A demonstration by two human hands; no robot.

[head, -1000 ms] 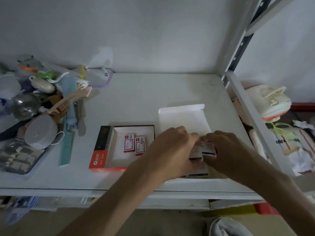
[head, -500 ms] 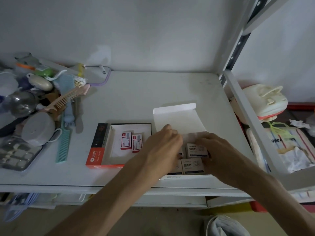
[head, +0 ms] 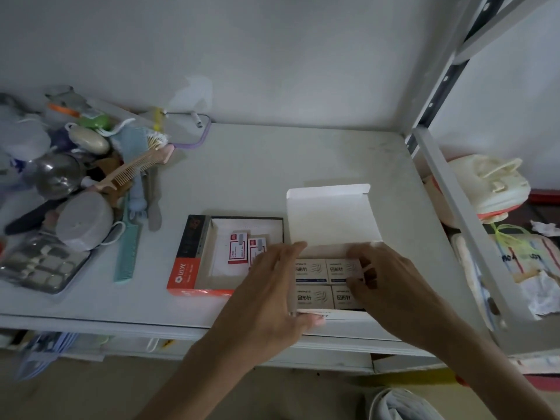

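A white cardboard box stands near the shelf's front edge with its lid (head: 330,216) flipped open toward the wall. Inside lie several small cream boxes of paper clips (head: 312,269) side by side. My left hand (head: 269,295) grips the box's left side, thumb at the front edge and fingertips at the far left corner. My right hand (head: 391,286) covers the right side, its fingers bent over the right wall onto the right-hand small boxes. Left of it sits an open orange and black box (head: 185,274) holding two small red and white boxes (head: 238,248).
The white shelf (head: 272,165) carries a clutter pile at the left: a teal comb (head: 128,253), a pink comb (head: 133,171), a grey round case (head: 81,221), a metal tray (head: 39,265). A slanted shelf rail (head: 448,207) borders the right, with a cream bag (head: 485,183) beyond.
Both hands were bunched over the small boxes inside; they have spread apart to the white box's two sides, uncovering the rows of small boxes.
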